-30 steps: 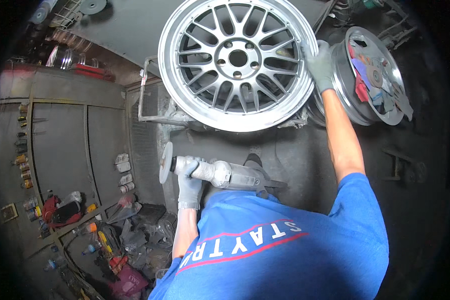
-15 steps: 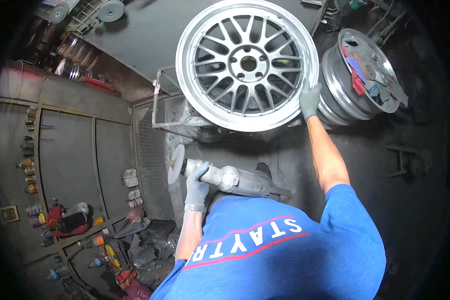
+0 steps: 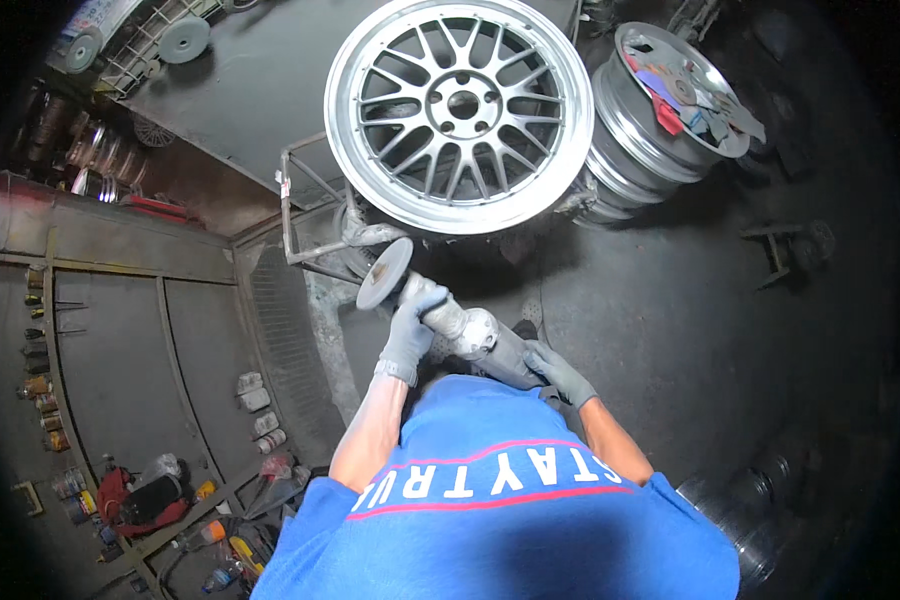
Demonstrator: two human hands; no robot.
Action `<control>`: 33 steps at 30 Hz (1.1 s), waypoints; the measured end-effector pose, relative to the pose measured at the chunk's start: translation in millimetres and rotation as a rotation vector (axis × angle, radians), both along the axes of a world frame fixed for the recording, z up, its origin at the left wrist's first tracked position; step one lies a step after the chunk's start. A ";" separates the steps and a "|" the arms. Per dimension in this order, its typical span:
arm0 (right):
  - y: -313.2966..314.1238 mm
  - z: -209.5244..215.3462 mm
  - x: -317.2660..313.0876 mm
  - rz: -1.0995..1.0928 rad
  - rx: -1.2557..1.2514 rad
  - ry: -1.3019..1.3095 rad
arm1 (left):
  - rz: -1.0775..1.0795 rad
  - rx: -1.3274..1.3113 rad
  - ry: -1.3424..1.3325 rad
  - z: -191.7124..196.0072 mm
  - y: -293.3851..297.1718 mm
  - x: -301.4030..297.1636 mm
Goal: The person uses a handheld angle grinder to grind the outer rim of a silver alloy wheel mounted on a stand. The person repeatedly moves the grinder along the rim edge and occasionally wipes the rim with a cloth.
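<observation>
The right hand (image 3: 558, 372) has left the rim of the alloy wheel (image 3: 460, 110) and now closes around the rear of the angle grinder (image 3: 450, 322); the left hand (image 3: 410, 335) grips its front. The disc (image 3: 384, 274) sits just below the wheel, contact unclear; the tool's tail is hidden.

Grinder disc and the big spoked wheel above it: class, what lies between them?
In the head view, only a bent metal tube of the stand sits between grinder disc and wheel.
</observation>
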State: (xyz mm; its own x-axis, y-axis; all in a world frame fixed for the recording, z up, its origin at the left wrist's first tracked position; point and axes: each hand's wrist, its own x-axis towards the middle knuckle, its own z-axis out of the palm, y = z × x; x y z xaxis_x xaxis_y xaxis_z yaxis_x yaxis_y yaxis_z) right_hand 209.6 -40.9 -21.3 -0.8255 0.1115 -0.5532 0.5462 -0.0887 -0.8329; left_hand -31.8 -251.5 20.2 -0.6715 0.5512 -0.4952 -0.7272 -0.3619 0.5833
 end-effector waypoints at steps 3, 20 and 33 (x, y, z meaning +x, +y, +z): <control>11.5 -7.0 17.1 -0.013 -0.073 -0.025 | -0.011 -0.102 -0.133 -6.6 38.3 -1.5; 153.7 50.9 89.6 -0.237 -0.011 -0.118 | -0.089 -0.121 -0.202 -24.2 248.3 44.6; 81.3 38.1 91.6 -0.432 -0.206 -0.207 | -0.145 -0.119 -0.143 -25.2 196.7 37.5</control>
